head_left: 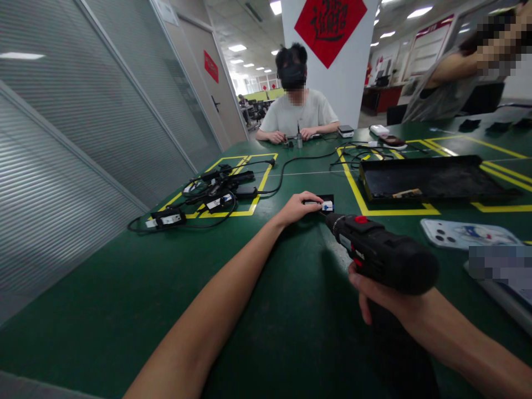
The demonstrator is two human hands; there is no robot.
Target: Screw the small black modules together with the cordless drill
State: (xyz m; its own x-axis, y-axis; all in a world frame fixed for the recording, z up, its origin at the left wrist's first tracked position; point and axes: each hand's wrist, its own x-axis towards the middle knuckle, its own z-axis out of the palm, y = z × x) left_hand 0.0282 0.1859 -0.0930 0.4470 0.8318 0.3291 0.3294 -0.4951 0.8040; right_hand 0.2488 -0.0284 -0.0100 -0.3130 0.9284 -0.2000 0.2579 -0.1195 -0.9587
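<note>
My right hand is wrapped round the grip of a black cordless drill with red buttons. The drill points forward and left, its tip close to a small black case on the green table. White and blue parts show inside that case. My left hand lies over the left side of the case, fingers curled along it, holding it against the tabletop. Whether the drill's bit touches a screw is too small to tell.
Black cables and adapters lie tangled at the left within yellow tape. At the right are a shallow black tray, a patterned phone and a grey device. Across the table sits a person with hands on small parts.
</note>
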